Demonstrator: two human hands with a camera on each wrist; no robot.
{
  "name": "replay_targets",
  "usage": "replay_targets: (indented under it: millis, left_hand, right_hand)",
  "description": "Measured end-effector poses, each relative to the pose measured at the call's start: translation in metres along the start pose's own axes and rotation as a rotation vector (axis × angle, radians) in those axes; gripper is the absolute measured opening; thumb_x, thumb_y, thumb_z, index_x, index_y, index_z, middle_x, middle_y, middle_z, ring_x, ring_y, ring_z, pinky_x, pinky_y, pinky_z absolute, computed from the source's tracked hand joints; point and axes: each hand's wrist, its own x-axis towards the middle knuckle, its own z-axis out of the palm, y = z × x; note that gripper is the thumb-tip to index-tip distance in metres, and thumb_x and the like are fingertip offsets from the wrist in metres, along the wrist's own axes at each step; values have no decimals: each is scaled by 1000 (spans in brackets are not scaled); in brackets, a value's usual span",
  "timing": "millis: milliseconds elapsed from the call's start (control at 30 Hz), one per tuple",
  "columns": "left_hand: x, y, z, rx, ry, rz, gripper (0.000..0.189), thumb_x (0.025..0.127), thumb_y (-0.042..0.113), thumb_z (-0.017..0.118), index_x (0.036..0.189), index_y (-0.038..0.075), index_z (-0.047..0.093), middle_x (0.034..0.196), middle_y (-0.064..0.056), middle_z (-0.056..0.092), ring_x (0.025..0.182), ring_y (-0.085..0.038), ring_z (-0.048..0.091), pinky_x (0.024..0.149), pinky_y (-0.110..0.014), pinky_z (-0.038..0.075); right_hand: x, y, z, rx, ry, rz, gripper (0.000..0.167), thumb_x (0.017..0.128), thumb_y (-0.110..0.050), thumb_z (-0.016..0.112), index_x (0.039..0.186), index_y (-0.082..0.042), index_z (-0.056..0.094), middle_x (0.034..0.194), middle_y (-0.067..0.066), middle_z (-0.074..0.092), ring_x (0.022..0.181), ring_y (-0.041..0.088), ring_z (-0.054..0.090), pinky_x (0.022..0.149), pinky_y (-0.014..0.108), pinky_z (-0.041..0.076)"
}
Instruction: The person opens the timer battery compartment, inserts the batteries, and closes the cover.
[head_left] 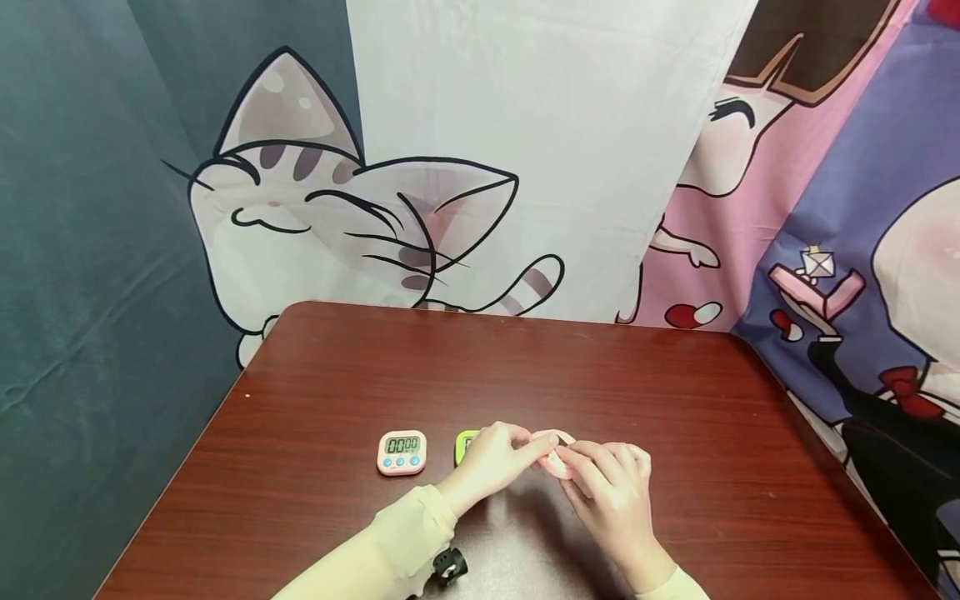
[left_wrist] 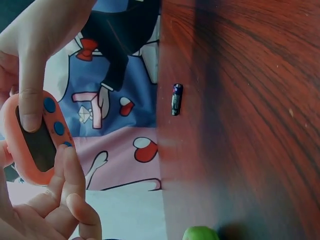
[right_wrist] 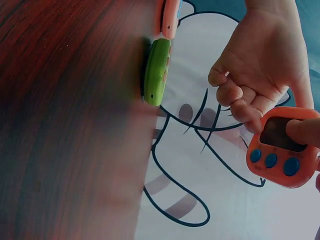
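A pink kitchen timer (head_left: 558, 467) is held up between both hands above the table. Its front, with a dark blank display (left_wrist: 42, 150) and blue buttons (right_wrist: 270, 160), shows in both wrist views. My left hand (head_left: 491, 458) grips one side of it. From the other side my right hand (head_left: 611, 492) holds it, the thumb (right_wrist: 302, 132) lying across the display. The head view shows a small dark patch by the fingertips; what it is I cannot tell. A dark battery (left_wrist: 177, 99) lies on the table in the left wrist view.
A second pink timer (head_left: 402, 453), reading 00:00, lies on the left of the brown table (head_left: 337, 358). Beside it is a green timer (head_left: 462, 443), partly hidden by the left hand. Printed cloths hang behind the table.
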Motion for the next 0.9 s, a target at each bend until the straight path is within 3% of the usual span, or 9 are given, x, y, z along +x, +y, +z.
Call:
replay_targets:
  millis: [400, 700, 900]
  left_hand:
    - [-2, 0, -3, -35, 26, -34, 42, 85, 54, 58, 61, 20, 63, 55, 14, 55, 53, -2, 45, 51, -22, 36]
    - [-1, 1, -3, -148, 24, -64, 37, 85, 49, 62, 68, 16, 68, 65, 2, 65, 58, -3, 47, 54, -21, 38]
    - [-1, -2, -4, -222, 33, -68, 39, 85, 40, 65, 65, 7, 67, 62, -6, 65, 56, -2, 46, 52, -20, 35]
  right_hand:
    - [-3, -2, 2, 9, -27, 32, 30, 93, -35, 60, 83, -9, 72, 82, 3, 66, 69, 22, 49, 72, 43, 28]
    - [-6, -2, 2, -3, -42, 49, 30, 93, -35, 58, 84, -10, 72, 84, 4, 67, 69, 22, 49, 72, 44, 27]
    - [-9, -3, 2, 0, -83, 66, 30, 94, -37, 57, 88, -11, 72, 87, 3, 67, 71, 22, 50, 73, 44, 27]
